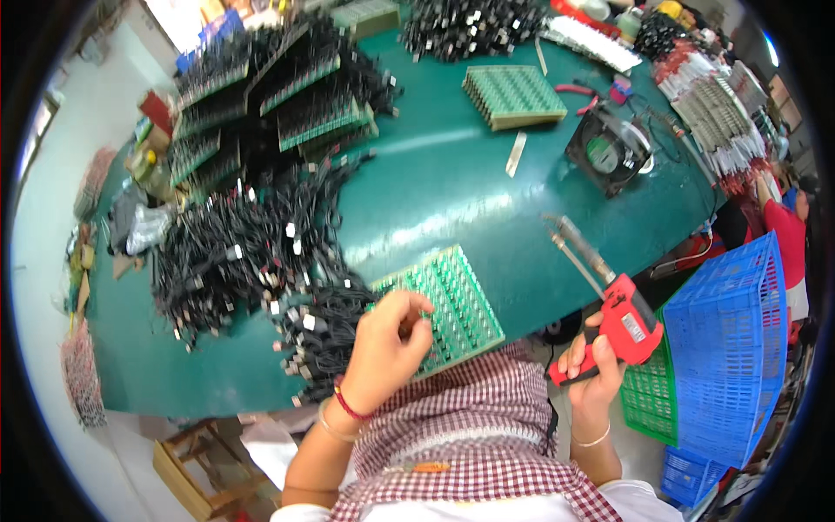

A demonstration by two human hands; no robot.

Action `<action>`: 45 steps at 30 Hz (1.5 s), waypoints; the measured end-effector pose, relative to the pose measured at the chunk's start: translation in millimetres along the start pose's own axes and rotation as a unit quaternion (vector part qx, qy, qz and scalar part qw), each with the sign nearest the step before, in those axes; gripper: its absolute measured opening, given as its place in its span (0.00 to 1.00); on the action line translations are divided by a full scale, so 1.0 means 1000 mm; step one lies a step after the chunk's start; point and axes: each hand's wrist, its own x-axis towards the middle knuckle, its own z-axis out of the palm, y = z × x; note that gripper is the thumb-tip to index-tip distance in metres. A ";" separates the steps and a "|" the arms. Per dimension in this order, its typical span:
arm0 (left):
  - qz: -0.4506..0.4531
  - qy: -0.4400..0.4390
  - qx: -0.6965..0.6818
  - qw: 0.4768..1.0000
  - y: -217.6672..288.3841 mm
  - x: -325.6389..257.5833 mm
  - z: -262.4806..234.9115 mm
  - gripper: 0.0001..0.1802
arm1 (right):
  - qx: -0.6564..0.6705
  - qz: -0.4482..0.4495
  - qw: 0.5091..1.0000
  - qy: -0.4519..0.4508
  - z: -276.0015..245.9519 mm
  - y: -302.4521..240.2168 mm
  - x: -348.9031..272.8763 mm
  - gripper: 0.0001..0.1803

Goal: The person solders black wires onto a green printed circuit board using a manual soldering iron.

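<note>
Green tabletop [417, 200]: left hand [389, 348] curled over circuit board [463, 304], pinch contents unclear; right hand [595, 376] clenching red soldering gun [623, 324]. Careless leftward swing could scorch cables [252, 252] beside left hand.

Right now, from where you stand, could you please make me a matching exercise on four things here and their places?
1. red soldering tool
2. black fan
3. nearest green circuit board
4. large blue crate

A. off the table, at the picture's right
B. at the left hand
C. held in the right hand
D. near the pink-handled pliers

Pairs: 1-C, 2-D, 3-B, 4-A
</note>
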 end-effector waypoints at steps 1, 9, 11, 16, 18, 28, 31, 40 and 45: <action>0.022 0.017 0.015 1.000 0.002 0.000 0.001 0.06 | 0.005 0.011 1.000 0.011 0.000 0.002 0.000 0.16; 0.076 0.014 0.045 0.996 0.003 -0.002 0.005 0.09 | 0.044 0.028 0.999 0.013 0.010 0.004 0.000 0.14; 0.088 0.014 0.047 0.995 0.002 -0.002 0.003 0.09 | 0.051 0.035 0.998 0.015 0.012 0.006 0.001 0.14; 0.079 0.007 0.045 0.996 -0.001 -0.005 0.001 0.06 | 0.062 0.040 0.997 0.012 0.012 0.012 0.000 0.13; 0.093 0.005 0.058 0.994 -0.002 -0.005 0.000 0.05 | 0.058 0.044 0.997 0.019 0.012 0.012 0.001 0.13; 0.082 0.005 0.054 0.995 -0.007 -0.009 0.007 0.05 | 0.027 0.036 0.999 0.019 0.020 0.010 0.004 0.13; 0.088 -0.010 0.048 0.995 -0.009 -0.009 0.009 0.06 | 0.038 0.042 0.998 0.015 0.020 0.009 0.005 0.13; 0.083 -0.009 0.109 0.991 -0.005 -0.018 0.016 0.05 | 0.038 0.054 0.998 0.010 0.021 0.010 0.002 0.14; 0.105 -0.008 0.109 0.988 -0.006 -0.020 0.017 0.04 | 0.030 0.051 0.998 0.023 0.020 0.011 0.001 0.13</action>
